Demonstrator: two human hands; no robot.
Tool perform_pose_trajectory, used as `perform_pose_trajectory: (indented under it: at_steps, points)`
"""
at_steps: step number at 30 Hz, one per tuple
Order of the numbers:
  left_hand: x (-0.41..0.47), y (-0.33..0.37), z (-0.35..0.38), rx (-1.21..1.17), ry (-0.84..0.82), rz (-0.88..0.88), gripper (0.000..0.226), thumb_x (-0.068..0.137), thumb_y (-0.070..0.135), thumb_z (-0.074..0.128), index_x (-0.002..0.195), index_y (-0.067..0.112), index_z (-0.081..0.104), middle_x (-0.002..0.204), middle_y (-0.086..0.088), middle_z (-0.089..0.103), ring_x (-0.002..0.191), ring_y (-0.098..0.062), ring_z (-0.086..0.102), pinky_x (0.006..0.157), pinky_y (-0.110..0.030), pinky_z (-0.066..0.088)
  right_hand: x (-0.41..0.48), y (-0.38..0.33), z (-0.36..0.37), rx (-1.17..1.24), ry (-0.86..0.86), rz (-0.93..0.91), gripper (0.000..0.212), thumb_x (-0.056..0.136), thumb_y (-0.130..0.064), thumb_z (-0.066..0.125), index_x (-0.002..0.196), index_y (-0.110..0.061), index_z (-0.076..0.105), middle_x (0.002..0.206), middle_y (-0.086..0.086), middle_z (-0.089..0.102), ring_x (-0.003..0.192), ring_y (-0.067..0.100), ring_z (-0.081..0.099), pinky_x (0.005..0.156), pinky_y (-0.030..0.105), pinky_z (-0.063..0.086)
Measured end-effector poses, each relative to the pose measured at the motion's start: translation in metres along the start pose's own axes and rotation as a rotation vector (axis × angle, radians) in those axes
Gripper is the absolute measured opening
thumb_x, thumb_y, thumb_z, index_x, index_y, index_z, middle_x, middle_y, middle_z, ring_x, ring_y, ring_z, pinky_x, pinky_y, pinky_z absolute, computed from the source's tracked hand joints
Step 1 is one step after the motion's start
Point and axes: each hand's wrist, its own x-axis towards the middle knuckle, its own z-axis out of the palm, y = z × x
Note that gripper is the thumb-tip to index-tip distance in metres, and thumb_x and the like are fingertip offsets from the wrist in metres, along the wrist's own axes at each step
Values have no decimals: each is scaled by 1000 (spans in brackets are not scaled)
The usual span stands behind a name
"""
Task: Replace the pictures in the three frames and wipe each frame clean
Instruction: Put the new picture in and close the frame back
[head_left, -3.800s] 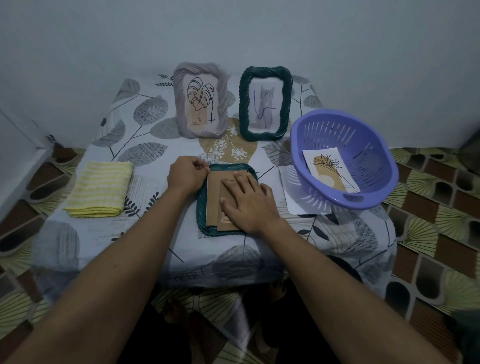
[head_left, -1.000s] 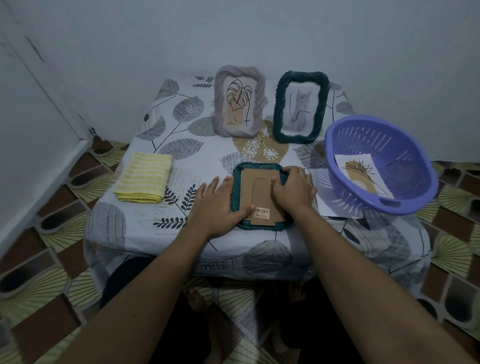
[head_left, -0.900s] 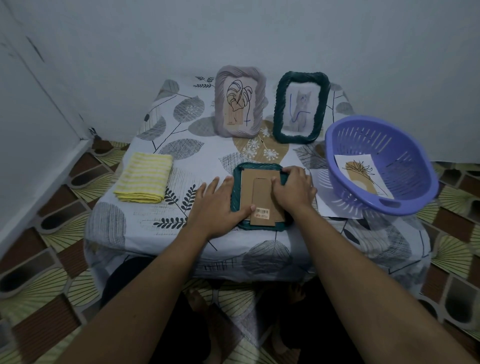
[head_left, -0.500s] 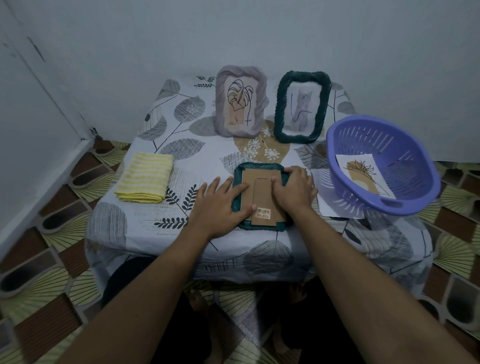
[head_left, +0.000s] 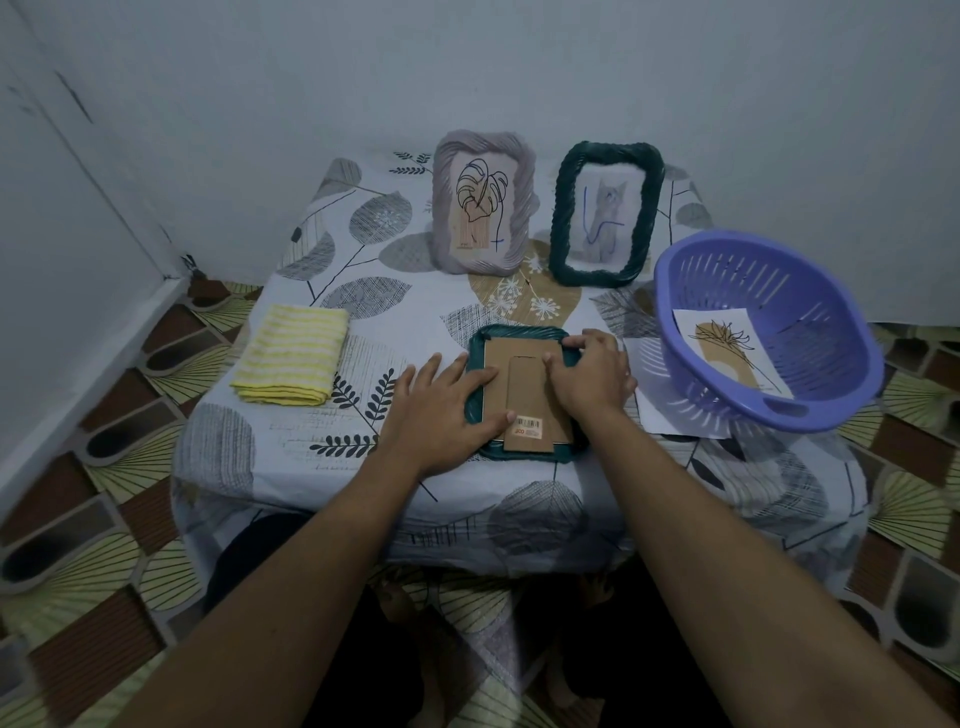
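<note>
Head | left hand flat on frame | right hand grips edge

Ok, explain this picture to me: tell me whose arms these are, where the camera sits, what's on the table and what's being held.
There is no machine here. These are a person's two bare arms, seen by a wide-angle camera worn on their head and looking down. On the table are a yellow cloth, a lilac frame with a leaf drawing and a dark green frame with a cat drawing, both upright at the back, and a purple basket holding a loose print. In front a face-down frame lies with its cardboard back up. The left hand presses flat on its left side. The right hand has curled fingers at its upper right corner; whether they grip is unclear.
</note>
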Motion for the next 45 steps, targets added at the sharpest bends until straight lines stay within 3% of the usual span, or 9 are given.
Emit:
perform_pose_trajectory:
  at_steps: [11,17,22,28,32,35,39,42,45]
  points:
    - [0,-3,1,-29,6,-1,74,84,84,30,148,47,30,163,4,24,151,-25,16,121,-52,9,-12,0,-7,-12,-51,-82,35,92,-31,54,127,-26,55,140,2,46,133,25,37,107,44,27]
    - [1,-1,-4,-103,-18,-20,77,80,85,33,148,49,32,163,6,25,151,-22,16,121,-49,8,-34,10,-5,-163,-186,-274,42,101,-38,41,142,-32,45,161,1,28,147,23,21,116,47,15]
    - [-1,-4,-5,-174,-25,-17,67,87,76,31,147,47,36,163,5,25,151,-21,16,121,-49,5,-44,16,-1,-207,-154,-317,46,104,-42,35,149,-30,36,162,1,27,148,22,22,118,43,13]
    - [-8,-19,-14,-446,37,71,58,84,64,53,134,37,58,146,1,50,134,-17,41,114,-52,30,-44,16,2,-202,-117,-313,46,101,-45,39,145,-31,41,160,0,32,147,22,26,117,43,17]
    - [-15,-20,-23,-398,9,193,38,82,46,76,117,30,72,137,1,57,118,-2,41,105,-29,31,-45,18,3,-212,-108,-323,47,101,-46,39,145,-31,41,160,1,33,146,23,27,117,43,17]
    - [-17,-20,-24,-341,13,236,19,82,35,79,101,35,77,134,1,58,123,-13,44,106,-33,32,-44,18,4,-217,-109,-317,48,101,-47,39,146,-31,41,160,1,33,147,23,27,117,43,17]
    - [-14,-10,-34,-117,19,278,15,81,47,75,94,41,79,127,11,63,125,-21,42,102,-43,33,-44,18,4,-224,-112,-311,48,100,-47,38,146,-32,40,161,0,32,147,23,26,117,44,17]
    - [-8,4,-44,19,-61,352,15,83,44,74,97,40,78,109,21,70,112,-9,54,98,-34,33,-44,18,4,-229,-112,-311,48,100,-48,39,145,-32,41,161,0,32,147,23,26,117,43,18]
    - [-3,11,-49,-4,-124,350,14,85,33,76,98,32,80,97,14,75,88,-11,66,78,-24,44,-43,19,4,-230,-119,-310,48,100,-48,38,146,-32,40,161,-1,31,148,23,25,117,43,17]
